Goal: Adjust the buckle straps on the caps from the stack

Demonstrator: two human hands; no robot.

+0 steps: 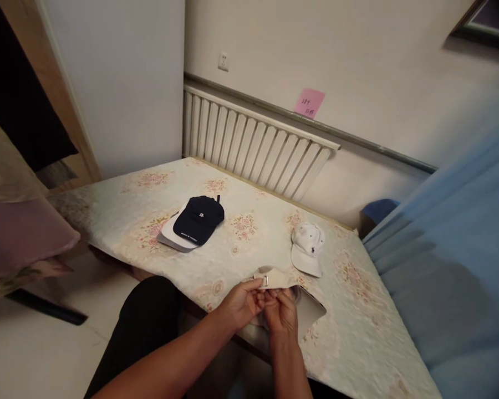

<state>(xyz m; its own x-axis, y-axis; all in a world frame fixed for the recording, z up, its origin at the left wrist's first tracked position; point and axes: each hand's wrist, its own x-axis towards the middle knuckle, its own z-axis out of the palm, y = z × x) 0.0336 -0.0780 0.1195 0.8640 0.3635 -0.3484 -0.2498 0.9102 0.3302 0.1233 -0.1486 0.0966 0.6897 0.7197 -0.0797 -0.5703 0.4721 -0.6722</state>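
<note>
A beige baseball cap [310,313] is held low over the near edge of the bed, its back strap and metal buckle [265,281] facing up. My left hand [244,301] pinches the strap beside the buckle. Close against it, my right hand [281,310] has its fingers closed on the same strap, with the brim to its right. Past my hands lies a white cap [307,246] with a small dark logo. Farther left, a navy cap [199,219] rests on top of a white cap and a grey one, whose brims [172,235] stick out.
The caps lie on a bed with a floral cover [249,249]. Behind it stand a white radiator [253,144] and a wall bearing a pink note [310,103]. A blue curtain [453,249] hangs at the right. Draped cloth [20,238] is at the left.
</note>
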